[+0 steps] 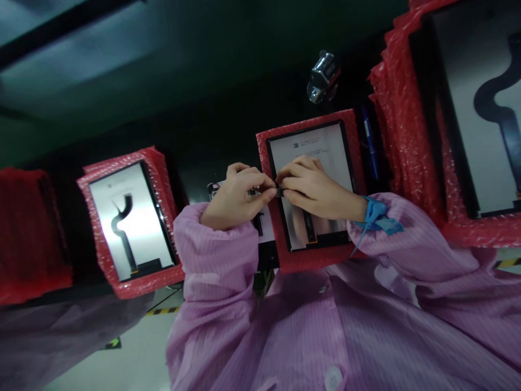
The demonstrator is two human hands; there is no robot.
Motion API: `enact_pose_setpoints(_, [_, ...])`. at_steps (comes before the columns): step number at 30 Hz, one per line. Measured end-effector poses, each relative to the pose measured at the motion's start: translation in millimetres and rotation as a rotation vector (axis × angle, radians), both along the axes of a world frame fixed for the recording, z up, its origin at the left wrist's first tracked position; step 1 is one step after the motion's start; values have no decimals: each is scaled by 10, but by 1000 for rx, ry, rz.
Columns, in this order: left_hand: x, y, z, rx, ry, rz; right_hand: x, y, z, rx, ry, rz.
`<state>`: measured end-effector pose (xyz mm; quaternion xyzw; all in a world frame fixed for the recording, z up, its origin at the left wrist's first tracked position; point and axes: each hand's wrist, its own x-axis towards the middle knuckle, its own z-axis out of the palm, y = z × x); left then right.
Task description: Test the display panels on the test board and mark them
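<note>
Both hands meet at the left edge of a display panel (pixel 325 142), a silvery back in a black frame lying on red bubble wrap (pixel 295 262). Between the fingertips is the dark end of a flex cable (pixel 310 225), which runs from the panel's lower edge up under my right hand (pixel 311 187). My right hand pinches that end, a blue band around its wrist. From the left side, my left hand (pixel 242 195) closes thumb and fingers on the same small end. Partly hidden beneath my left hand lies a flat pale object with dark parts (pixel 265 227).
Left of my arms, another display panel (pixel 132 222) rests on red bubble wrap, near a red stack (pixel 30 233). To the right stand a tall bubble-wrap pile (pixel 407 125) and a panel (pixel 456 108). A blue pen (pixel 369 142) and a shiny metal object (pixel 323 77) lie beyond.
</note>
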<state>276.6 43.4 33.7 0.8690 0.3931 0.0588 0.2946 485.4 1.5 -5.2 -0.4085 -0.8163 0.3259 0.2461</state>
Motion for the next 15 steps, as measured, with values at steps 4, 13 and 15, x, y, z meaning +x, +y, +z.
enact_pose_setpoints(4, [-26,12,-26,-5,-8,-5,9,-8,-1,22,-17,25])
enact_pose_setpoints(13, [-44,40,-33,6,-33,9,3,-29,-17,75,-69,33])
enact_pose_setpoints(15, [-42,41,-35,7,-21,15,2,-30,-17,84,-74,34])
